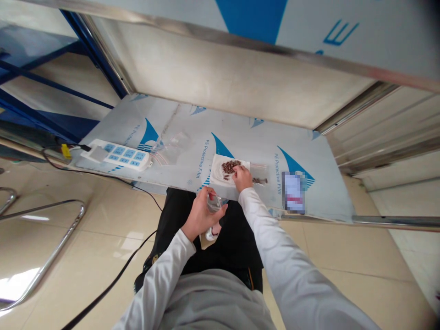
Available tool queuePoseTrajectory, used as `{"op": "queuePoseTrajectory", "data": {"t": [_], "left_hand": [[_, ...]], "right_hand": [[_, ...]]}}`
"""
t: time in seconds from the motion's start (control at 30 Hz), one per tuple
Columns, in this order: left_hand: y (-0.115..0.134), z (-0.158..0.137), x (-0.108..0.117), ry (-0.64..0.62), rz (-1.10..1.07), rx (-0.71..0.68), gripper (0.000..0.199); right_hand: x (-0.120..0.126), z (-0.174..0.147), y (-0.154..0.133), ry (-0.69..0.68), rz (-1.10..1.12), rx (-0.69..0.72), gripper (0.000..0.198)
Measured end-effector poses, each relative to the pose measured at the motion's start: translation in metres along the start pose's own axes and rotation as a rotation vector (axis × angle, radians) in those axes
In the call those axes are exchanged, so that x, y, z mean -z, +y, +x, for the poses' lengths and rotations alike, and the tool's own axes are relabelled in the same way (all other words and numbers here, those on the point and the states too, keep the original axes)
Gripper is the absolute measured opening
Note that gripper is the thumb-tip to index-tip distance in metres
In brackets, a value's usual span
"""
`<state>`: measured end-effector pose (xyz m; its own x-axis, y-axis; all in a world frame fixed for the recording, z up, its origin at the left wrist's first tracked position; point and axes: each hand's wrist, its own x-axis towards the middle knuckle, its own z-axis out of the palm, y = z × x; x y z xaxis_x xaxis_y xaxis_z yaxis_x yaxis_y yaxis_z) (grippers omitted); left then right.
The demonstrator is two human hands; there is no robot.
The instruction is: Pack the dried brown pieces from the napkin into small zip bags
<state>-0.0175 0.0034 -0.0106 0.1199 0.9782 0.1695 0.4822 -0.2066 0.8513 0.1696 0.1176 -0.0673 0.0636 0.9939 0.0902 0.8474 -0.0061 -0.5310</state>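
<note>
My left hand [202,213] is at the table's front edge, its fingers and thumb curled around a small clear plastic bag [214,203] whose mouth looks spread. On the table, a white cloth or paper sheet [217,173] bears a pile of small brown metallic-looking pieces [229,167]; their exact kind is too small to tell. At the pile's right side is my right hand [243,178], fingertips pinched together down at the pieces. What they hold, if anything, is hidden. Just right of this hand lies a flat clear bag [259,173] with some small dark pieces inside.
A white power strip [120,155] with a black cable stands at the table's left. Clear plastic bags [172,149] lie beside it. A blurred-out phone-like object [294,192] rests on the right. A film-covered shelf [192,20] overhangs the back of the film-covered table [309,156].
</note>
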Motion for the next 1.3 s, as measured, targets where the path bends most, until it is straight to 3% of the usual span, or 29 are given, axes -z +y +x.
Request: {"op": "queuePoseTrajectory", "data": {"t": [0.1,0.2,0.27,0.3,0.37,0.47,0.57,0.67,0.8,0.9,1.03,1.3], "left_hand": [[0.001,0.004,0.000,0.037,0.003,-0.025,0.032],[0.003,0.009,0.003,0.038,0.000,-0.042,0.028],[0.005,0.011,0.005,0.035,-0.007,-0.044,0.027],[0.007,0.013,0.006,0.036,-0.016,-0.045,0.027],[0.011,0.014,0.006,0.036,-0.044,-0.047,0.028],[0.017,0.016,0.004,0.025,-0.087,-0.062,0.030],[0.020,0.015,0.001,0.026,-0.097,-0.073,0.029],[0.018,0.014,0.000,0.049,-0.085,-0.051,0.027],[0.013,0.010,0.003,0.077,-0.064,0.013,0.028],[0.010,0.007,0.006,0.084,-0.042,0.030,0.029],[0.007,0.003,0.007,0.098,-0.034,0.051,0.033],[0.003,0.004,0.009,0.095,-0.054,0.068,0.032]], "right_hand": [[0.007,0.000,-0.005,0.022,0.062,0.000,0.028],[0.029,-0.017,-0.023,0.055,0.150,0.012,0.028],[0.051,-0.039,-0.044,0.079,0.276,0.048,0.028],[0.063,-0.052,-0.056,0.098,0.440,0.087,0.027],[0.084,-0.078,-0.080,0.041,0.641,0.166,0.022],[0.100,-0.103,-0.105,-0.028,0.580,0.279,0.016],[0.103,-0.107,-0.111,-0.053,0.452,0.401,0.019],[0.098,-0.097,-0.096,-0.016,0.453,0.386,0.017],[0.071,-0.062,-0.053,0.139,0.319,0.138,0.016],[0.039,-0.032,-0.025,-0.025,0.145,0.120,0.019],[0.006,-0.014,-0.014,-0.139,0.088,0.175,0.016],[-0.009,-0.013,-0.012,-0.165,0.018,0.143,0.020]]}}
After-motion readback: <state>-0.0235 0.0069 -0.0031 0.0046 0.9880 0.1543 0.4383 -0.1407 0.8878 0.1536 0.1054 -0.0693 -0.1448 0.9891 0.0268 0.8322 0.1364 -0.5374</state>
